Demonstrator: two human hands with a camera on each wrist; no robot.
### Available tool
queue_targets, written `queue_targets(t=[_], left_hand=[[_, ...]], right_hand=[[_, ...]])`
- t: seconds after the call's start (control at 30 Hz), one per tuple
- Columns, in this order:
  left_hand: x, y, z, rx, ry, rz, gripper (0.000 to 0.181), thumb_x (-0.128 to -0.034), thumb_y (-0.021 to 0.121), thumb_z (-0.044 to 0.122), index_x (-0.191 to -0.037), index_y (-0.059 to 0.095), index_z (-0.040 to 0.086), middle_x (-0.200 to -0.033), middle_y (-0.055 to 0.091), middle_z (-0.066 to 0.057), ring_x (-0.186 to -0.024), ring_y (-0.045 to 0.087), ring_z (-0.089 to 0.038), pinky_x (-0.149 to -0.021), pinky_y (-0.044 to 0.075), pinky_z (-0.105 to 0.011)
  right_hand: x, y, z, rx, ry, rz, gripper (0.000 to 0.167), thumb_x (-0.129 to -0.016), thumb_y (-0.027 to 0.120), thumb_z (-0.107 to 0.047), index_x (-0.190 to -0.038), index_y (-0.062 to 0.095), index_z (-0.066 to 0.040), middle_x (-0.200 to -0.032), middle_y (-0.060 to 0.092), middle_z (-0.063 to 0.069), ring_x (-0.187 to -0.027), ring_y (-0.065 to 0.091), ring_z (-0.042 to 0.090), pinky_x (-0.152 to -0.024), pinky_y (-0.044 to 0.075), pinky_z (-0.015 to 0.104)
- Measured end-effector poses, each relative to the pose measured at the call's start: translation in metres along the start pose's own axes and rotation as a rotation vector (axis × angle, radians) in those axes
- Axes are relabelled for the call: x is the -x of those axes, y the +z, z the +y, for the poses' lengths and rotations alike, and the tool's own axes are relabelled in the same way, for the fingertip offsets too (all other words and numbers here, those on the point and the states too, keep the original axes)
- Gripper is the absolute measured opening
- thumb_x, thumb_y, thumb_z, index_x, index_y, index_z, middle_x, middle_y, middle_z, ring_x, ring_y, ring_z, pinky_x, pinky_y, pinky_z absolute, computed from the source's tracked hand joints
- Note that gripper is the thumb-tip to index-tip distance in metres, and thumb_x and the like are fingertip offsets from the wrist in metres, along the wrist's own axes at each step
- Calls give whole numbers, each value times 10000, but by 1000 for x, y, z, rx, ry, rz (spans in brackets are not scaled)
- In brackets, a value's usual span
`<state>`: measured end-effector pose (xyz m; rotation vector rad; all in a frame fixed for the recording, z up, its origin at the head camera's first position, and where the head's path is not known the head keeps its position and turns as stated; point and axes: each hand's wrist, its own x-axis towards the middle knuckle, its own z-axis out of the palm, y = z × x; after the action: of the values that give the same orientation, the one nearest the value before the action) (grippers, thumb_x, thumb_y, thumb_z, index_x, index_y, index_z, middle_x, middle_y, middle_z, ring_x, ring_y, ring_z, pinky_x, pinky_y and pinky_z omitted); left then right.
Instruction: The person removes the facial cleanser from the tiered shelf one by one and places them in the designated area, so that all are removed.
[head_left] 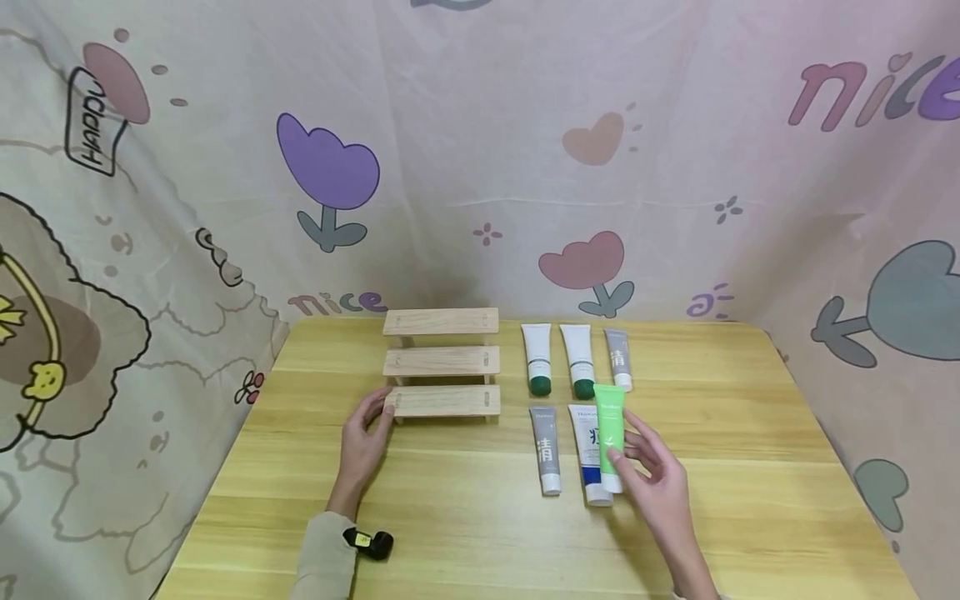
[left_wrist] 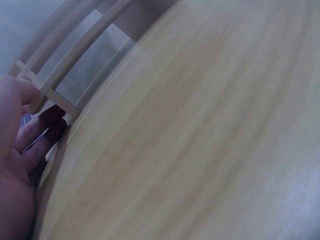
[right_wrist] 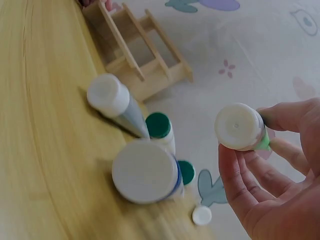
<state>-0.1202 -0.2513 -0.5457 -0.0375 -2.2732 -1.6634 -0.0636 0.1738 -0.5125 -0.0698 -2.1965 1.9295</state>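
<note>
My right hand [head_left: 660,471] pinches a green tube [head_left: 611,417] with a white cap, between thumb and fingers. In the right wrist view the green tube's white cap [right_wrist: 237,126] faces the camera, lifted off the table. Partly behind it lies a white-and-blue tube [head_left: 587,433], and a grey tube [head_left: 546,446] lies to its left. My left hand [head_left: 365,442] grips the left end of the lowest step of a three-step wooden display rack [head_left: 442,402]. In the left wrist view fingers reach under that step of the rack [left_wrist: 75,55].
Behind lie two white tubes with green caps [head_left: 537,358] [head_left: 578,358] and a smaller grey tube [head_left: 618,358]. All rest on a wood-grain table [head_left: 465,525]. A printed curtain [head_left: 480,167] hangs along the table's back and sides.
</note>
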Motion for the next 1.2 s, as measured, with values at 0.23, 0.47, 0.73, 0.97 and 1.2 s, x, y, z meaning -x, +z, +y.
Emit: queue_targets(t=[0.23, 0.47, 0.73, 0.97, 1.2], left_hand=[[0, -1, -1, -9, 5, -1, 349, -1034, 593, 27, -1370, 594, -64, -1321, 643, -230, -1176, 611, -399, -1007, 472, -201], [-1, 0, -1, -13, 14, -2, 348, -1033, 595, 31, -1367, 595, -69, -1304, 652, -230, -1171, 617, -398, -1017, 477, -228], [0, -1, 1, -15, 9, 3, 348, -1031, 602, 33, -1363, 598, -69, -1304, 652, -234, -1179, 616, -399, -1029, 479, -247], [0, 0, 1, -16, -1, -4, 352, -1036, 604, 52, -1370, 598, -58, -1312, 651, -221, -1192, 615, -372, -1048, 475, -276], [0, -1, -1, -10, 9, 4, 348, -1033, 602, 40, -1366, 598, -63, -1273, 666, -234, -1167, 621, -390, -1015, 468, -200]], right_hand=[[-4, -12, 13, 69, -3, 17, 567, -928, 741, 7, -1461, 562, -70, -1193, 688, 229, -972, 680, 86, -882, 551, 193], [-9, -26, 26, 149, 23, 11, 562, -947, 733, -37, -1476, 548, -80, -1195, 695, 233, -970, 683, 96, -843, 544, 164], [-15, -32, 35, 280, 55, -21, 566, -944, 751, -74, -1470, 542, -52, -1213, 687, 262, -942, 658, 68, -816, 525, 131], [-18, -31, 43, 422, 28, -22, 537, -913, 770, -44, -1419, 591, -63, -1170, 711, 246, -873, 670, 111, -730, 557, 192], [-24, -28, 40, 558, 4, -50, 481, -912, 768, -83, -1370, 625, -58, -1160, 715, 214, -882, 691, 251, -642, 532, 245]])
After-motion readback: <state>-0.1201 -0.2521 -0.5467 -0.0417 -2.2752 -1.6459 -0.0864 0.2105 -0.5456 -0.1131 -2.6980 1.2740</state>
